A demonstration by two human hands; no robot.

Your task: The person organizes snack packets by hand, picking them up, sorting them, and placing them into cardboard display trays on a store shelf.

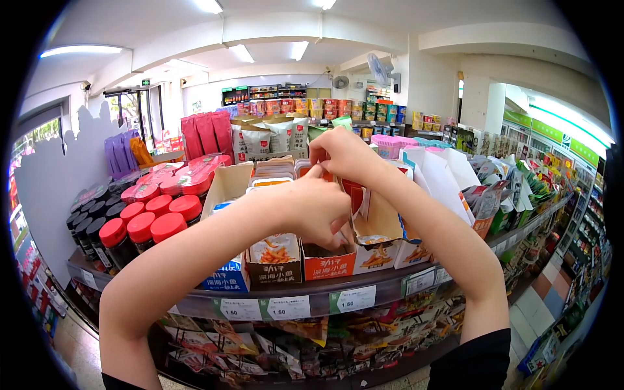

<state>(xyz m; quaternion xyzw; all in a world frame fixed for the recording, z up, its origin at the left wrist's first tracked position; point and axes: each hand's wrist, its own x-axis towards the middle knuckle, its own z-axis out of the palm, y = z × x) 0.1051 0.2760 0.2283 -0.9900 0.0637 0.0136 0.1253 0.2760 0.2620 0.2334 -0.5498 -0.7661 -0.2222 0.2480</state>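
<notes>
Two bare hands work close together over a row of snack boxes. The left hand (322,211) is nearer, its fingers half curled and the lower fingertips dipping into the red box (329,266). The right hand (341,155) is just beyond, bent at the wrist, with its fingers drawn in toward the back of the same row. Whether either has a packet pinched cannot be told, since the knuckles hide the grip.

The red box looks partly filled: bare cardboard shows inside its front end, while its rear is mostly hidden by the hands. Beside it, the brown box (276,272) has a packet (273,249) at the front and looks fuller. To the right, an open carton (378,224) shows much of its inner wall.

Room to move is narrow. Raised cardboard edges flank the hands, and tall white flaps (432,179) stand near the right forearm. Red-lidded jars (140,227) sit beyond the left forearm. The box fronts stand near the shelf edge (195,302), with open air above the row.
</notes>
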